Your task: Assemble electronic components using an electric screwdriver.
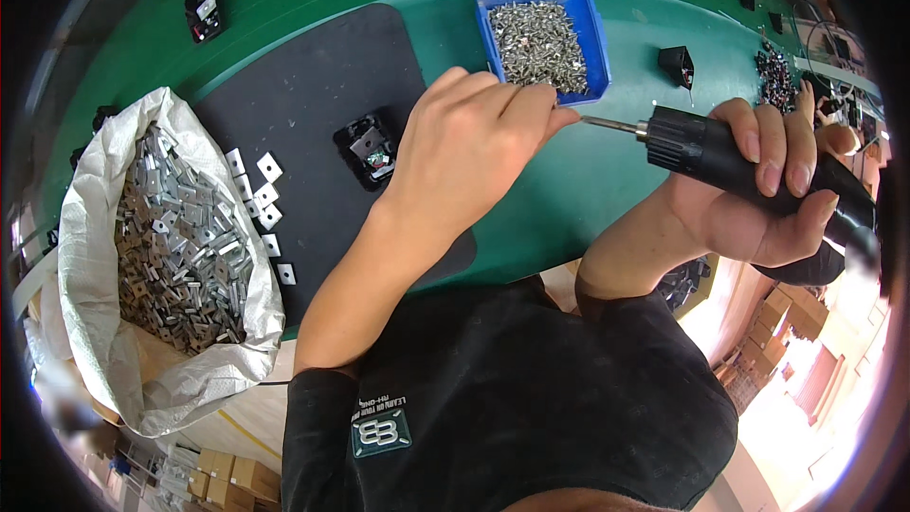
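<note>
My right hand (749,213) grips a black electric screwdriver (701,147), its metal bit (616,124) pointing left. At the bit's tip, the thumb and index finger of my left hand (464,137) are pinched together; whatever they hold is too small or hidden to make out. Just beyond those fingers is a blue bin (597,33) full of small metal screws (540,43). A black plastic housing (355,147) with a metal plate and a small circuit board inside lies on the dark mat (313,76), left of my left wrist.
On the left stands a white woven bag (85,256) filled with square metal plates (185,246). Several loose plates (269,167) lie beside it on the mat. Another black housing (677,64) sits right of the bin, and more (204,11) are along the far green surface.
</note>
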`<state>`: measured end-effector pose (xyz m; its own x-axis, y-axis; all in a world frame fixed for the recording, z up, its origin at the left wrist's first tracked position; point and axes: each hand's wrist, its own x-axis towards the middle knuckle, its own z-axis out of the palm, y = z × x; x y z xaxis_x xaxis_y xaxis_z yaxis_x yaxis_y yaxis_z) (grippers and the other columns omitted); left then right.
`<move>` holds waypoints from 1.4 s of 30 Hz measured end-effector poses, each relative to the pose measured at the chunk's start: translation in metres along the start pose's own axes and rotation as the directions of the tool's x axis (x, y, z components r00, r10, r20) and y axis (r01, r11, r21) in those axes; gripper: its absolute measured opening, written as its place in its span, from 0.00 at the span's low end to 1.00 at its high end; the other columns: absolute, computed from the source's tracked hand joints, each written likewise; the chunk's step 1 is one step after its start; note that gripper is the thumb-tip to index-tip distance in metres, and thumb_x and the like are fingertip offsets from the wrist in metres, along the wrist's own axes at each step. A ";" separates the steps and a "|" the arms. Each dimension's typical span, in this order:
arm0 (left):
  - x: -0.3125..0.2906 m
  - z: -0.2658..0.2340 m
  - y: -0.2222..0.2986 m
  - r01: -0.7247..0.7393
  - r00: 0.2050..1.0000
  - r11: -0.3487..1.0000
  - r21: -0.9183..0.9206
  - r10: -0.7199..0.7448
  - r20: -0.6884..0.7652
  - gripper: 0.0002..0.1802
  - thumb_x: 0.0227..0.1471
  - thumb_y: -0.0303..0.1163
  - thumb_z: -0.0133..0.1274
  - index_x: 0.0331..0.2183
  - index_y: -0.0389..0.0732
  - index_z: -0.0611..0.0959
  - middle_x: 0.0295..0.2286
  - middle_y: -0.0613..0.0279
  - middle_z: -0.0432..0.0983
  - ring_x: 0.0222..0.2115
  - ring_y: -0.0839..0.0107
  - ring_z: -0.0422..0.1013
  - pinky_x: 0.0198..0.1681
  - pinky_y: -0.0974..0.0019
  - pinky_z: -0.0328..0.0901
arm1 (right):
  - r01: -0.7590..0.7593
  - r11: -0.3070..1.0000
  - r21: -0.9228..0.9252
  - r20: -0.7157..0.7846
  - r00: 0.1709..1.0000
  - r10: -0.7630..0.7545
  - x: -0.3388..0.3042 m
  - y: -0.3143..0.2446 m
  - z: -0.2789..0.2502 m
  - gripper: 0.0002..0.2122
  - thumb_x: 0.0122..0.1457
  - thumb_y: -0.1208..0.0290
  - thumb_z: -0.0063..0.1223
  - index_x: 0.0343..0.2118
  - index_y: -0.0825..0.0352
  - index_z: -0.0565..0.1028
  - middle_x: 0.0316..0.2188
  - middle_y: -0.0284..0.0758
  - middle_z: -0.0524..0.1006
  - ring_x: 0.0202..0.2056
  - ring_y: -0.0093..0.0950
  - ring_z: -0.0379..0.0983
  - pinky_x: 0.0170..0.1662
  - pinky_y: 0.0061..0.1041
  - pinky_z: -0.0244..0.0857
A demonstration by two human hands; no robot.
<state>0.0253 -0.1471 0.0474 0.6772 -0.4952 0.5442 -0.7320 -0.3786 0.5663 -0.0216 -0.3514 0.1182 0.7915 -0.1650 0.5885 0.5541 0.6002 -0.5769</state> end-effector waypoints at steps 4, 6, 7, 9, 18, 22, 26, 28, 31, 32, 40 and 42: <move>0.017 0.006 -0.003 -0.044 0.996 0.996 0.080 0.037 0.077 0.11 0.41 0.35 0.66 0.23 0.41 0.81 0.18 0.64 0.76 0.17 0.67 0.70 0.23 0.66 0.62 | 0.056 0.992 -0.111 -0.035 0.998 -0.061 -0.002 -0.016 -0.007 0.18 0.60 0.63 0.49 0.53 0.59 0.64 0.31 0.28 0.74 0.29 0.22 0.69 0.41 0.30 0.61; 0.020 0.007 -0.005 -0.027 0.997 0.995 0.092 0.020 0.080 0.12 0.42 0.37 0.66 0.20 0.42 0.80 0.16 0.65 0.75 0.16 0.67 0.69 0.22 0.66 0.61 | 0.051 0.985 -0.163 -0.051 0.997 -0.060 -0.002 -0.021 -0.010 0.18 0.61 0.63 0.49 0.53 0.58 0.64 0.31 0.28 0.74 0.29 0.22 0.69 0.41 0.30 0.61; 0.020 0.006 -0.005 -0.035 0.996 0.996 0.088 0.027 0.083 0.12 0.42 0.37 0.66 0.20 0.42 0.80 0.16 0.65 0.75 0.16 0.67 0.69 0.22 0.66 0.61 | 0.057 0.984 -0.168 -0.054 0.996 -0.067 -0.002 -0.022 -0.011 0.18 0.61 0.63 0.49 0.53 0.58 0.64 0.31 0.28 0.74 0.29 0.22 0.69 0.41 0.30 0.61; 0.018 0.003 -0.005 -0.008 0.998 1.000 0.029 0.006 0.062 0.11 0.42 0.36 0.66 0.20 0.42 0.81 0.16 0.65 0.76 0.16 0.67 0.69 0.22 0.67 0.61 | 0.053 0.985 -0.163 -0.047 0.997 -0.062 -0.002 -0.021 -0.012 0.19 0.61 0.62 0.48 0.54 0.58 0.64 0.31 0.28 0.73 0.29 0.22 0.68 0.41 0.30 0.61; -0.014 -0.017 0.000 -0.149 0.982 0.981 -0.128 0.132 -0.135 0.14 0.37 0.36 0.67 0.27 0.39 0.86 0.19 0.67 0.78 0.18 0.73 0.70 0.23 0.70 0.60 | -0.046 0.999 0.020 -0.084 0.995 0.048 0.006 0.002 0.039 0.20 0.52 0.68 0.59 0.48 0.63 0.69 0.24 0.23 0.71 0.24 0.15 0.69 0.36 0.20 0.63; -0.020 -0.028 0.004 -0.158 0.975 0.979 -0.128 0.133 -0.180 0.14 0.37 0.37 0.66 0.27 0.38 0.86 0.19 0.66 0.78 0.18 0.73 0.71 0.23 0.71 0.59 | -0.064 0.998 0.023 -0.017 0.998 0.065 0.004 0.011 0.051 0.21 0.52 0.67 0.59 0.49 0.64 0.68 0.24 0.23 0.71 0.25 0.17 0.71 0.37 0.22 0.66; -0.028 -0.036 0.003 -0.162 0.970 0.979 -0.127 0.135 -0.201 0.14 0.37 0.36 0.67 0.27 0.38 0.86 0.19 0.66 0.78 0.18 0.73 0.71 0.23 0.71 0.59 | -0.069 0.997 0.019 0.002 0.998 0.069 0.001 0.016 0.059 0.22 0.52 0.67 0.58 0.50 0.65 0.67 0.25 0.24 0.72 0.25 0.17 0.71 0.37 0.22 0.66; -0.033 -0.040 0.004 -0.143 0.968 0.982 -0.126 0.113 -0.222 0.14 0.36 0.36 0.67 0.26 0.37 0.86 0.19 0.66 0.78 0.18 0.73 0.72 0.23 0.71 0.59 | -0.076 0.997 0.014 0.024 0.997 0.076 -0.001 0.018 0.064 0.23 0.53 0.67 0.58 0.51 0.66 0.67 0.25 0.24 0.71 0.25 0.17 0.71 0.37 0.22 0.66; -0.039 -0.043 0.002 -0.154 0.962 0.980 -0.126 0.119 -0.246 0.14 0.36 0.35 0.67 0.26 0.37 0.86 0.19 0.66 0.78 0.19 0.73 0.72 0.23 0.71 0.60 | -0.087 0.996 -0.004 0.064 0.994 0.087 -0.003 0.022 0.069 0.24 0.53 0.67 0.58 0.53 0.66 0.67 0.26 0.25 0.71 0.25 0.17 0.70 0.38 0.21 0.65; -0.041 -0.044 0.002 -0.150 0.962 0.981 -0.124 0.115 -0.248 0.14 0.36 0.35 0.67 0.26 0.37 0.86 0.19 0.66 0.78 0.19 0.73 0.72 0.23 0.71 0.60 | -0.091 0.996 -0.015 0.084 0.992 0.092 -0.004 0.024 0.071 0.24 0.54 0.67 0.57 0.53 0.65 0.66 0.26 0.25 0.71 0.25 0.18 0.70 0.37 0.21 0.65; -0.068 -0.076 -0.016 0.038 0.967 0.999 0.007 -0.035 -0.251 0.29 0.25 0.45 0.71 0.32 0.37 0.85 0.26 0.63 0.80 0.26 0.67 0.73 0.31 0.68 0.64 | -0.132 0.989 -0.073 0.111 0.984 0.139 -0.006 0.040 0.076 0.23 0.55 0.67 0.57 0.54 0.62 0.66 0.26 0.24 0.70 0.25 0.17 0.69 0.37 0.21 0.63; -0.089 -0.084 -0.035 0.115 0.974 0.991 0.071 -0.098 -0.207 0.45 0.23 0.49 0.71 0.46 0.36 0.80 0.37 0.58 0.79 0.37 0.61 0.74 0.42 0.62 0.64 | -0.135 0.987 -0.087 0.088 0.986 0.142 -0.007 0.047 0.077 0.23 0.55 0.67 0.57 0.55 0.62 0.66 0.26 0.24 0.70 0.25 0.17 0.68 0.37 0.21 0.63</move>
<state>-0.0030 -0.0239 0.0316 0.7463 -0.2835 0.6023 -0.6531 -0.4871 0.5799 -0.0211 -0.2618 0.1300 0.8363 -0.0081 0.5482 0.4629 0.5463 -0.6980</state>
